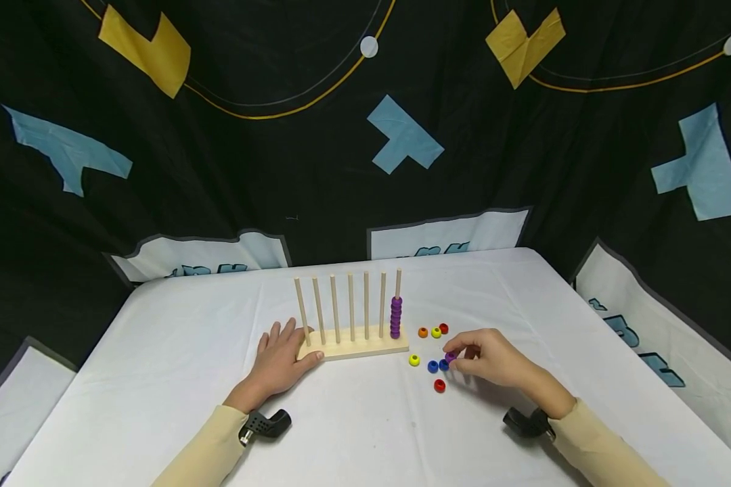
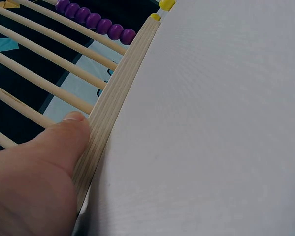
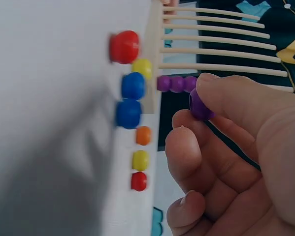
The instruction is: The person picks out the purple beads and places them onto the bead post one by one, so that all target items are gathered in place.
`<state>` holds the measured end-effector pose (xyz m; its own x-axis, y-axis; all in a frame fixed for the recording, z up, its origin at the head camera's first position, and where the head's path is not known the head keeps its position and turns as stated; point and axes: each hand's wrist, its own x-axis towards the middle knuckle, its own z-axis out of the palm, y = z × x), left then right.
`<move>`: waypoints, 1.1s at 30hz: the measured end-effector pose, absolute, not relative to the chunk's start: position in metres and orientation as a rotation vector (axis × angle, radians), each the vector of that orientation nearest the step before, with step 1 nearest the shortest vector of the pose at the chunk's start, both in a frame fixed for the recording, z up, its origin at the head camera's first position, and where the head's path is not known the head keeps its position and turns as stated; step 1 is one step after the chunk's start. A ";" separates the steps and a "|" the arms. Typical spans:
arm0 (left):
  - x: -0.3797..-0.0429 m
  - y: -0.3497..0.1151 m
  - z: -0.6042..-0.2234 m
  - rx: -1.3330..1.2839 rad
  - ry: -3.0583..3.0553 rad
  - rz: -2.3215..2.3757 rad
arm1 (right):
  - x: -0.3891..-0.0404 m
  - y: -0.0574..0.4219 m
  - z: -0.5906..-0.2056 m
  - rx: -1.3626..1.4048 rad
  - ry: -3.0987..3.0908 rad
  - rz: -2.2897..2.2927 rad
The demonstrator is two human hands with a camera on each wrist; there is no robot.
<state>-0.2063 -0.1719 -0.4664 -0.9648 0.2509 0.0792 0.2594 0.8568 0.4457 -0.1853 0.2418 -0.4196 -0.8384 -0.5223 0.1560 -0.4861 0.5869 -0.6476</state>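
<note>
A wooden peg stand [image 1: 356, 348] with several upright pegs stands on the table. Purple beads [image 1: 396, 318] are stacked on its rightmost peg; the other pegs are bare. My left hand [image 1: 280, 363] holds the left end of the base, thumb along the front edge and fingers spread at the side and back. My right hand [image 1: 493, 356] pinches a purple bead [image 3: 200, 105] between thumb and fingers, right of the stand. Close by the right fingertips are two blue beads [image 3: 132, 86], a red bead [image 1: 440, 385] and a yellow bead [image 1: 414, 360].
Farther back, right of the stand, lie an orange bead [image 1: 423, 333], another yellow bead [image 1: 436, 333] and another red bead [image 1: 443, 329]. A white cloth covers the table [image 1: 353, 433]. Behind it hangs a black curtain [image 1: 317, 176] with blue and yellow shapes.
</note>
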 end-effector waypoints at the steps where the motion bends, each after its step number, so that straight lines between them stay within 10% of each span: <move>1: -0.207 -0.172 -0.466 -0.413 -3.009 -0.725 | -0.187 0.241 -0.416 -0.888 2.763 -1.095; 33: -0.206 -0.171 -0.466 -0.408 -2.999 -0.734 | -0.248 0.197 -0.307 -1.017 2.894 -1.055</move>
<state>-0.2061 -0.1712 -0.4658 -0.9653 0.2460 0.0879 0.2587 0.8546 0.4502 -0.2476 0.1968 -0.3074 -0.7986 -0.5247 0.2950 -0.5914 0.5927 -0.5467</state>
